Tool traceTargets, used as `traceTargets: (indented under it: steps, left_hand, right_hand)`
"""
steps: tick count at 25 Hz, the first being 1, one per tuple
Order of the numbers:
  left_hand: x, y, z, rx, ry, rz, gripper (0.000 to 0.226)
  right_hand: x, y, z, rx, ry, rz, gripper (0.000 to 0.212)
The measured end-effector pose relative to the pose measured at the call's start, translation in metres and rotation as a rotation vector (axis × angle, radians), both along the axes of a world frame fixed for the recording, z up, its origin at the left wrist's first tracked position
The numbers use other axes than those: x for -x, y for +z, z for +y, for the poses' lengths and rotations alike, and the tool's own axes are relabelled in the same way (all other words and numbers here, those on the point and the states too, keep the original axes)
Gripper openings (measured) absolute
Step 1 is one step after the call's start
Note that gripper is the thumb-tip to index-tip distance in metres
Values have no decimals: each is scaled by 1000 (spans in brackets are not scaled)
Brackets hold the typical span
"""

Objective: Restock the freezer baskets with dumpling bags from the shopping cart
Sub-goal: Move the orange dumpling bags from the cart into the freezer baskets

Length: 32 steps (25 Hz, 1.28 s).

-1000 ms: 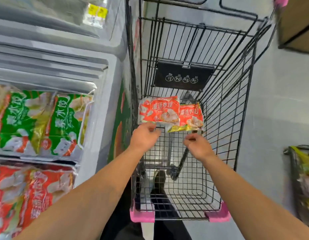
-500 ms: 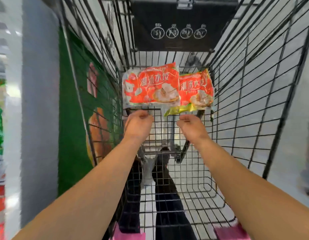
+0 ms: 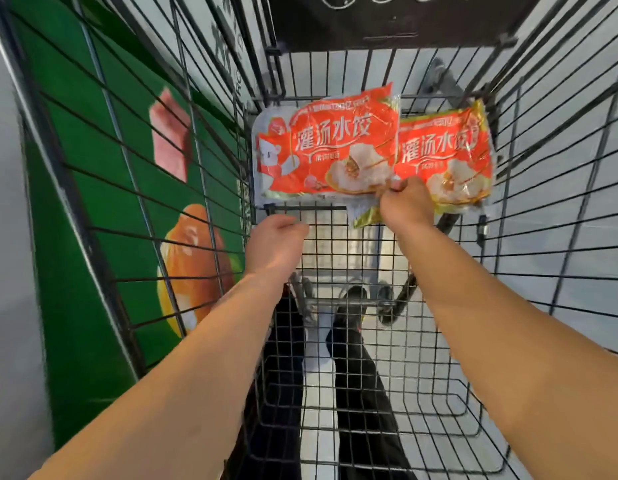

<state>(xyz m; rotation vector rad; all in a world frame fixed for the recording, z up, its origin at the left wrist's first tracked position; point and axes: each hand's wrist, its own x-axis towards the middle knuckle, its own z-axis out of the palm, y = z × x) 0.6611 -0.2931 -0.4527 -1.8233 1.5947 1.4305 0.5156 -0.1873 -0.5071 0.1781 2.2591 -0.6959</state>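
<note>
Two red dumpling bags lie side by side at the far end of the black wire shopping cart [image 3: 560,168]. The left bag [image 3: 321,150] overlaps the right bag [image 3: 449,157] a little. My right hand [image 3: 406,206] pinches the near edge where the two bags meet, over the right bag's yellow-green corner; which bag it holds I cannot tell. My left hand [image 3: 276,244] hovers just below the left bag with loosely curled fingers, holding nothing and a short gap away from it. The freezer baskets are out of view.
The freezer's side panel [image 3: 93,237], green with ice-cream pictures, stands close behind the cart's left wall. A black sign plate [image 3: 387,19] hangs on the cart's far end. My legs and shoes show through the cart's wire floor [image 3: 370,393].
The view has closed in on the cart's far end. My right hand moved up onto the bags' near edge and pinched it. My left hand came off the left bag's edge.
</note>
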Motion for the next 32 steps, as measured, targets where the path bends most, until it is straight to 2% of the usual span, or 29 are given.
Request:
traceTargets:
  steps: [4,6,8,10,12,15,19,23,26,30,32]
  left_hand:
    - [5,2,-10,4,64,0,41]
    - [8,1,-12,23,77,2,39]
    - [8,-1,-12,40,87,9,36]
    - [4,-4,-9,48,93,13,26]
    - [2,-9,-3,50,96,18,18]
    - [-1,-12,8,55,36,-20,30]
    - [-4,-21,11,82,1,-55,45]
    - [-6,-41,14,84,-134,-73,45]
    - [-3,-57,17,59,-147,-66,40]
    - [0,-78,12,45,-94,-7,33]
    - [5,-84,9,38,-35,32,22]
  right_hand:
    - [1,-1,-8,35,-6,46,23]
    - [1,-2,-13,13,-16,2,12]
    - [1,2,-12,-8,57,-27,20]
    - [0,9,-1,-2,140,-28,13]
    - [-7,17,18,16,198,-44,18]
    - [-20,24,56,16,154,-72,19]
    - [-24,23,113,-159,137,-70,22]
    - [-34,12,141,-290,185,-159,16]
    - [-35,9,135,-173,-6,-120,25]
    - [-22,6,127,99,-556,-137,14]
    - [-22,4,126,145,-646,-132,10]
